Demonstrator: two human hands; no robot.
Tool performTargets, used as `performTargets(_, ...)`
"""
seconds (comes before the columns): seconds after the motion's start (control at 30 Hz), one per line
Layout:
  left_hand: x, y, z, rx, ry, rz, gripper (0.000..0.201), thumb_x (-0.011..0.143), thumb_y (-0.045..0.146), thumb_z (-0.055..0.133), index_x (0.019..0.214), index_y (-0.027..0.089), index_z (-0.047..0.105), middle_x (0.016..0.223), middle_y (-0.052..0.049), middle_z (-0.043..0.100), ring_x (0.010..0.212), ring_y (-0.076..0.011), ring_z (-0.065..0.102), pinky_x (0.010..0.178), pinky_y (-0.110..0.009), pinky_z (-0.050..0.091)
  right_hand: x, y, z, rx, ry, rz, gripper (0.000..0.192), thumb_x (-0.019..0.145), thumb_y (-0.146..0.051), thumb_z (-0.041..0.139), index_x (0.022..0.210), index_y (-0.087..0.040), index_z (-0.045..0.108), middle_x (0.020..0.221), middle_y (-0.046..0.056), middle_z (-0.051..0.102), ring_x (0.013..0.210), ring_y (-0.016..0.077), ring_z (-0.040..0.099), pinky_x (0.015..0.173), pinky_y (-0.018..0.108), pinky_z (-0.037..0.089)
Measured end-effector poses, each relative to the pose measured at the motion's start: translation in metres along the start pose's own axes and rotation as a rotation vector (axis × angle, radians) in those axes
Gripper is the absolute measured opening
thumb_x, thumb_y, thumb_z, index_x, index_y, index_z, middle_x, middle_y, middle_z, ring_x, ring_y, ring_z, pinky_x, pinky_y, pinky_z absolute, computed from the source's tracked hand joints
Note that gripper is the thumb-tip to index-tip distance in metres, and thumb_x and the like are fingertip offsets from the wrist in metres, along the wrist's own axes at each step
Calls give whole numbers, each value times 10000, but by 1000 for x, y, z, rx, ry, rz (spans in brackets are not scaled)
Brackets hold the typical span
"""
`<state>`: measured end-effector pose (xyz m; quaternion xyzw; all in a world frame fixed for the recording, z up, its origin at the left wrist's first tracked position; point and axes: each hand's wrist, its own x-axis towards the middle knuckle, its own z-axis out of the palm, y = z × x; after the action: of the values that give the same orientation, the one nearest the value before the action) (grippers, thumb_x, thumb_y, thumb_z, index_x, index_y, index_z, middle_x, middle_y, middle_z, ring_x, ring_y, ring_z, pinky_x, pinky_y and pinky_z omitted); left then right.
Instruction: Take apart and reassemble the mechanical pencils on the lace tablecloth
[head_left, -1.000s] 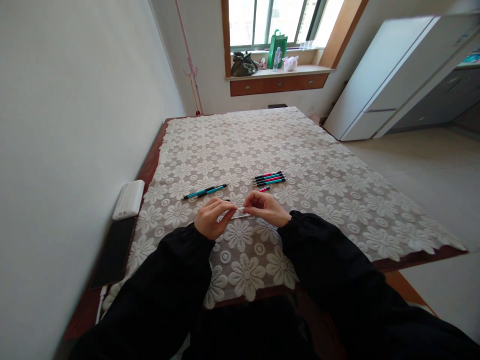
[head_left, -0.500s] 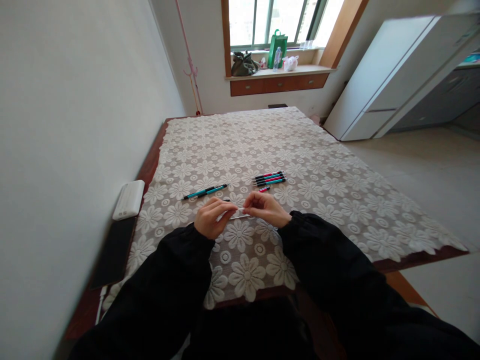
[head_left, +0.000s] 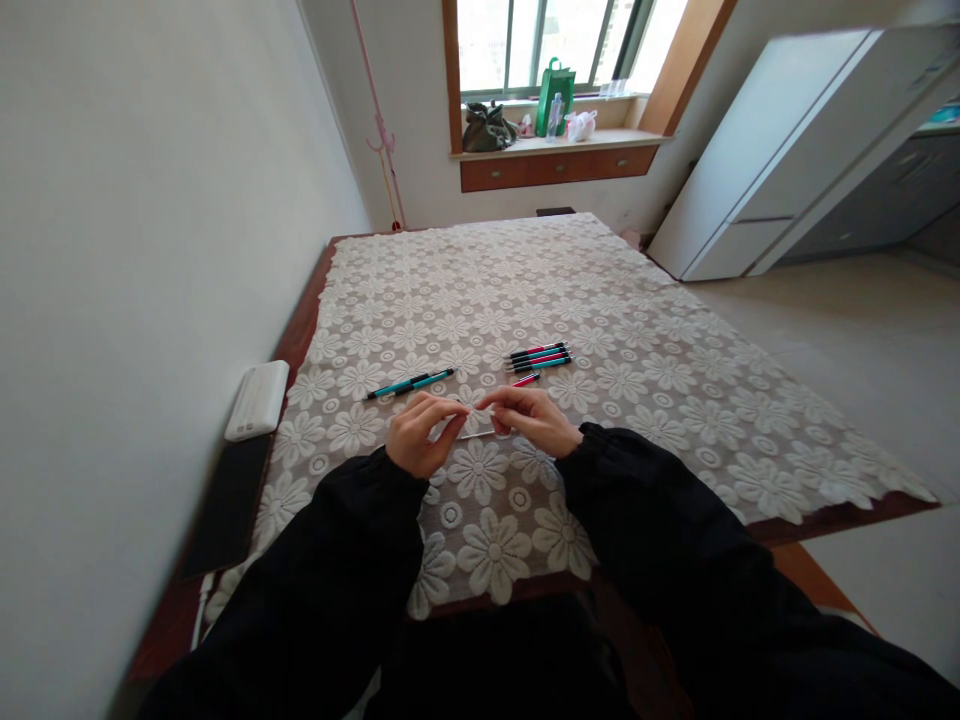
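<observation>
My left hand (head_left: 421, 432) is closed in a pinch over the near part of the table; what its fingertips hold is too small to make out. Opposite it, my right hand (head_left: 534, 418) has its fingers drawn together, the index fingertip almost meeting the left fingertips. Below the fingers a thin white stick (head_left: 477, 435) spans the gap between the hands. Just beyond my right hand a red pen (head_left: 527, 380) pokes out, partly hidden. A row of several red and teal pens (head_left: 538, 357) lies further off. To the left, two teal pens (head_left: 409, 384) lie end over end.
A flowered lace cloth (head_left: 480, 300) covers the table. Along the left edge, by the wall, are a white power bank (head_left: 258, 400) and a dark flat device (head_left: 228, 505) with a white cable (head_left: 202, 608). Bags stand on the windowsill (head_left: 525, 148); a white fridge (head_left: 765, 150) is right.
The small white piece seen between my fingertips is out of sight now. My right index finger has straightened toward the left fingertips. The pens have stayed put.
</observation>
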<state>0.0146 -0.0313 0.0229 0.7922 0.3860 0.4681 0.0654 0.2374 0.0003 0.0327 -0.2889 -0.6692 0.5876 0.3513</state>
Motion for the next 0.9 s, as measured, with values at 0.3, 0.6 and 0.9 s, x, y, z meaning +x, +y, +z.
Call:
performTargets(0.3, 1, 2, 0, -19, 14, 5, 107, 895, 176, 658, 971, 228, 712, 906, -30, 763, 816, -163, 661, 739, -321, 565, -2, 1, -1, 6, 58, -58, 254, 892, -372, 627, 1040, -185, 714, 627, -29, 557, 569, 116, 499, 540, 247, 391)
performTargets(0.6, 0, 1, 0, -19, 23, -5, 102, 899, 187, 657, 972, 228, 716, 907, -34, 764, 817, -166, 666, 734, -324, 568, 2, 7, 3, 195, 50, -26, 352, 832, -431, 779, 1059, -190, 658, 936, 61, 748, 868, 194, 708, 709, 295, 539)
performTargets(0.9, 0, 2, -1, -32, 18, 21, 138, 883, 159, 676, 992, 232, 716, 918, -27, 763, 813, -158, 661, 729, -310, 567, 4, 13, -3, 264, 22, 80, 337, 842, -432, 787, 994, -162, 656, 927, 82, 772, 855, 186, 726, 725, 279, 529)
